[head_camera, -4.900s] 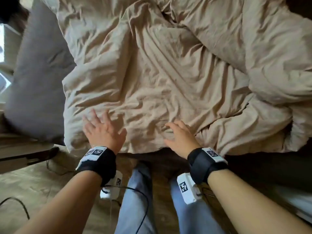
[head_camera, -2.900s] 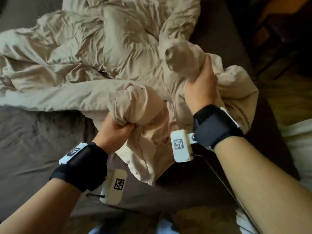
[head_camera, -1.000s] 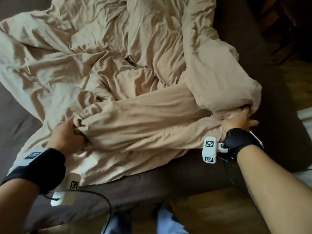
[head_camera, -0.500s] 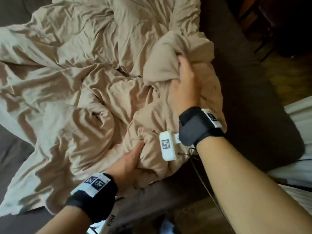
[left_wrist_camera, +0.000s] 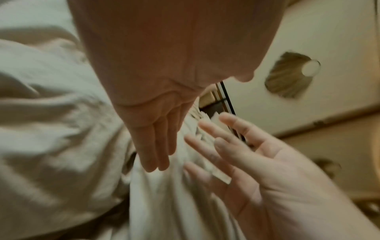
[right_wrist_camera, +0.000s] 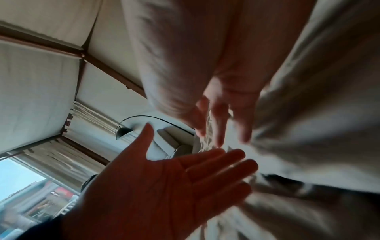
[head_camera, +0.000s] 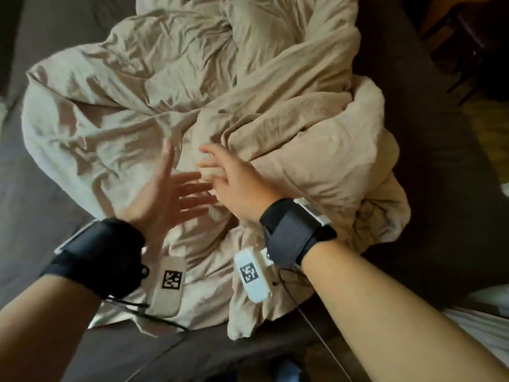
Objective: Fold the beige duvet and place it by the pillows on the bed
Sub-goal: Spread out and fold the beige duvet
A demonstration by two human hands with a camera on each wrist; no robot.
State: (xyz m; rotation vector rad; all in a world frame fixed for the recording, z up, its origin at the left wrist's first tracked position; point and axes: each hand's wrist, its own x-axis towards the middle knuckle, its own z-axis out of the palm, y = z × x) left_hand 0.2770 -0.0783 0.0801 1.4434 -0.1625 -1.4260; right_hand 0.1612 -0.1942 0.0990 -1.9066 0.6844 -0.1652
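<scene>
Your left hand [head_camera: 162, 199] and right hand [head_camera: 237, 186] hover with fingers spread, holding nothing. Below them the beige duvet [head_camera: 275, 111] lies crumpled on the bed [head_camera: 429, 166].

Both hands release the beige duvet [head_camera: 248, 111] gripped half a second ago. Left hand [head_camera: 165, 197] and right hand [head_camera: 237, 186] now hover open, fingers spread, above its bunched middle.

You face a dark brown bedsheet [head_camera: 41, 205], wooden floor [head_camera: 484, 117] at its right edge, a black arched lamp [right_wrist_camera: 123, 130] near a daylit window [right_wrist_camera: 18, 178].
</scene>
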